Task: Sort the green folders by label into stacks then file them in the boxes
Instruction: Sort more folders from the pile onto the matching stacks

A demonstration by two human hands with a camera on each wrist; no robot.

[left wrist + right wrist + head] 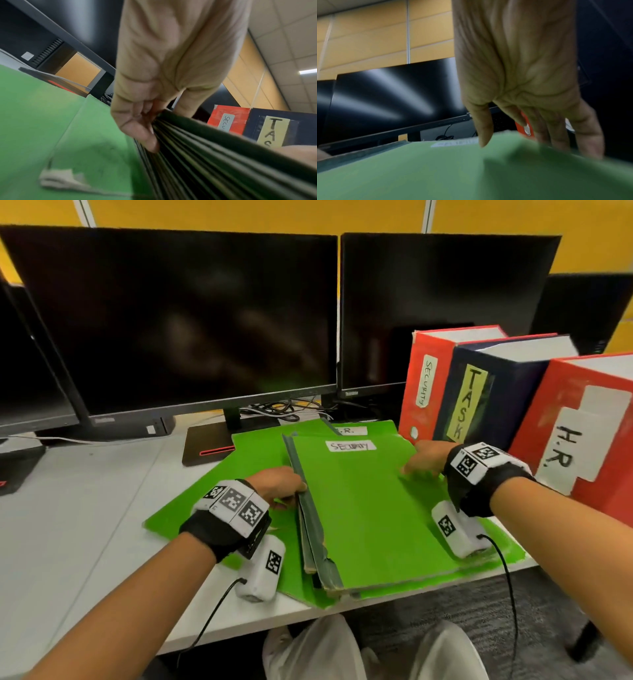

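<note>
A stack of green folders [363,508] lies on the desk in front of me, its top one labelled SECURITY [350,446]. My left hand [279,487] grips the stack's dark spine edge [197,146], thumb on top and fingers curled under. My right hand [426,462] holds the stack's right edge, thumb [483,129] on the cover [436,169] and fingers over the side. More green folders [219,501] lie flat beneath, one at the back labelled H.R. [347,431]. Three box files stand at the right: red SECURITY [424,385], dark blue TASK [479,398], red H.R. [582,436].
Two dark monitors [178,316] stand behind the folders, with a third at the far left. Cables [284,409] and a monitor base [209,445] sit just behind the stack. White desk surface [85,508] shows to the left. The desk's front edge runs just below the folders.
</note>
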